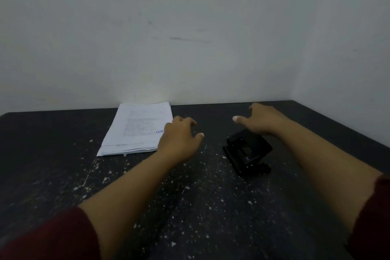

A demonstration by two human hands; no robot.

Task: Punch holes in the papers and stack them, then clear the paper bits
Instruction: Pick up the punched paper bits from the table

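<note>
A stack of white printed papers (137, 131) lies at the back left of the dark table (42, 164), against the wall. A black hole punch (248, 152) sits to the right of centre. My left hand (179, 137) hovers palm down just right of the stack, fingers curled, overlapping its right edge. My right hand (261, 120) is spread open above and behind the punch, holding nothing. Small white paper bits (202, 177) are scattered over the table between and in front of my arms.
A pale wall runs along the table's back edge and meets a side wall at the right corner (293, 99). Dark red sleeves cover both my upper forearms at the bottom of the view.
</note>
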